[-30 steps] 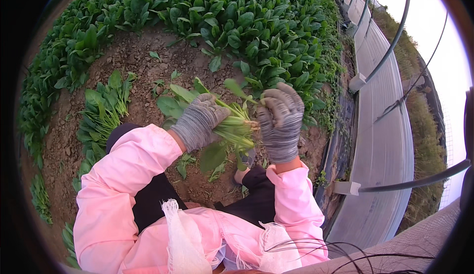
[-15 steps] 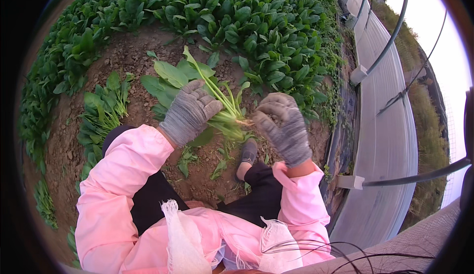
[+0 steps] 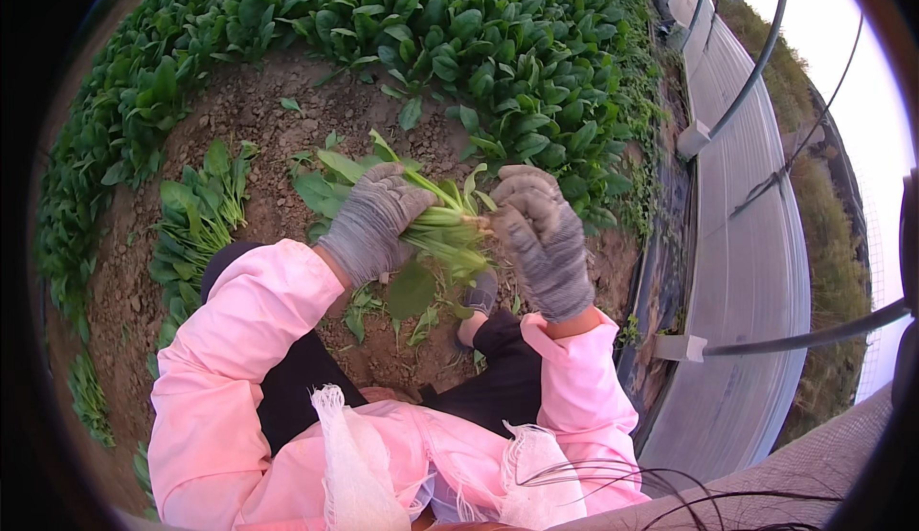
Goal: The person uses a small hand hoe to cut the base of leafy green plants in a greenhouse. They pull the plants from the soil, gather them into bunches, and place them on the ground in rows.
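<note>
My left hand (image 3: 376,220), in a grey knit glove, is closed round a bunch of spinach (image 3: 443,236). Its leaves fan out to the left and hang below the fingers, while the pale root ends point right. Beside those roots is my right hand (image 3: 546,244), gloved alike, with its fingers curled in. A small leaf stands up at the root end close to its fingertips. Whatever those fingers pinch, if anything, is hidden. Below the bunch, loose leaves (image 3: 362,313) lie on the soil near my shoe (image 3: 481,292).
Dense rows of growing spinach (image 3: 459,28) curve across the far side and left. A pile of cut spinach (image 3: 203,207) rests on the soil at left, with another bunch (image 3: 89,399) farther down. On the right run plastic sheeting (image 3: 742,272) and curved hoop poles (image 3: 766,57).
My right hand has risen slightly and its fingers have curled tighter beside the roots. The bunch has tilted, and a broad leaf now hangs below it. My left hand has shifted slightly.
</note>
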